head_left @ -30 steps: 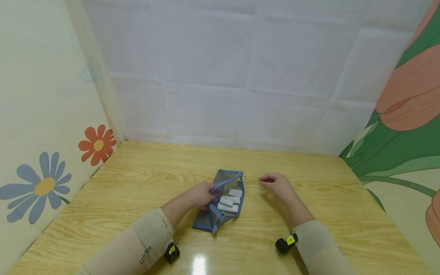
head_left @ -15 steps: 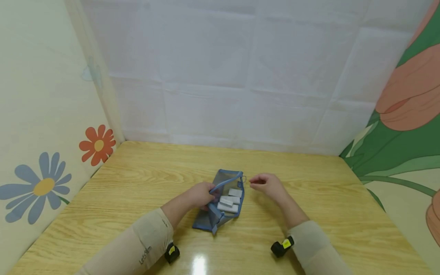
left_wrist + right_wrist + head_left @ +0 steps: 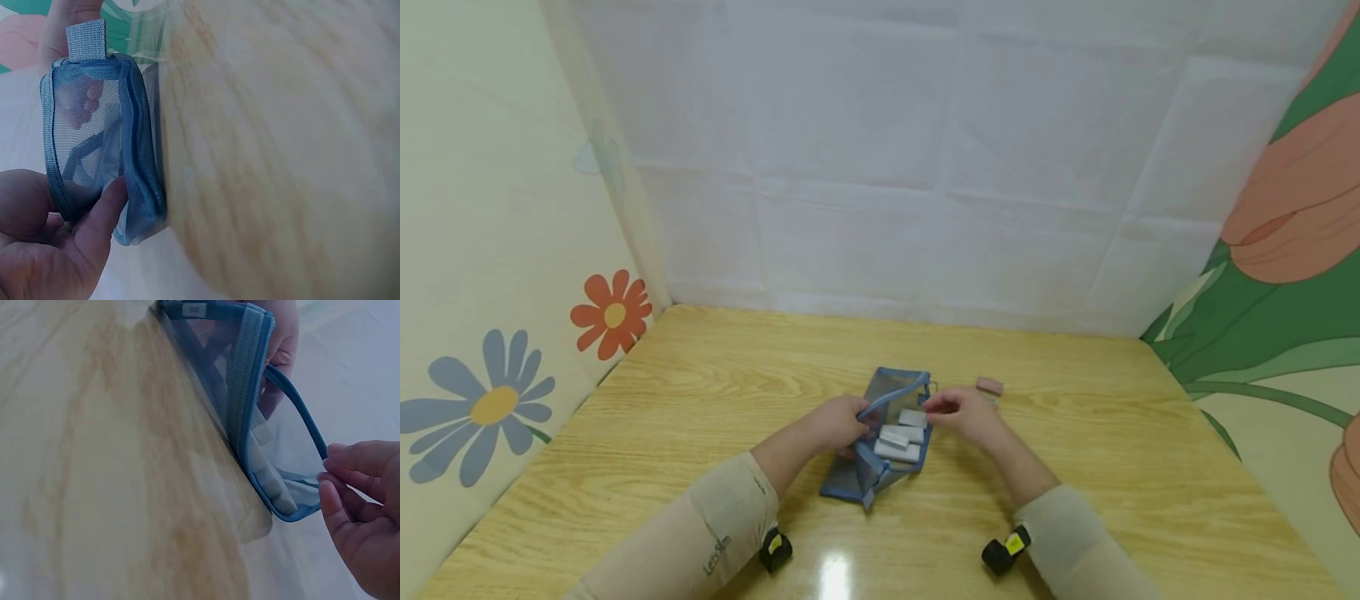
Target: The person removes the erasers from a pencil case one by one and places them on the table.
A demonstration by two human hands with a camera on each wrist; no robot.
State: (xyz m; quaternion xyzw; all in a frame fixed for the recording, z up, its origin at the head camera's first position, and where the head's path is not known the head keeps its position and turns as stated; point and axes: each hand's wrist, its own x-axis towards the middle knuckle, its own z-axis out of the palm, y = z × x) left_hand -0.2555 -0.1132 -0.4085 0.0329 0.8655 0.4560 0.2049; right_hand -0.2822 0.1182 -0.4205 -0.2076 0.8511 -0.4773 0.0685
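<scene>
A blue-edged mesh zip pouch (image 3: pixel 887 392) lies on the table with its mouth spread wide. Inside are several small white blocks (image 3: pixel 901 452), seen also as pale blocks (image 3: pixel 270 481) in the right wrist view. My left hand (image 3: pixel 838 425) grips the pouch's near-left side, its thumb (image 3: pixel 106 212) on the mesh and the other fingers partly hidden. At the right end of the mouth, my right hand (image 3: pixel 970 417) pinches the blue rim between thumb and fingertips (image 3: pixel 334 453). A small ring (image 3: pixel 932 387) hangs at the pouch's far-right corner.
A small pink block (image 3: pixel 989 385) lies on the table just beyond my right hand, with a pale greenish piece partly hidden beside it. The wooden table (image 3: pixel 737 358) meets a white sheet (image 3: pixel 850 242) at the back and patterned side walls.
My right hand has moved left to the pouch's rim and now pinches it. The pink block it hid has come into sight. My left hand and the pouch have barely moved.
</scene>
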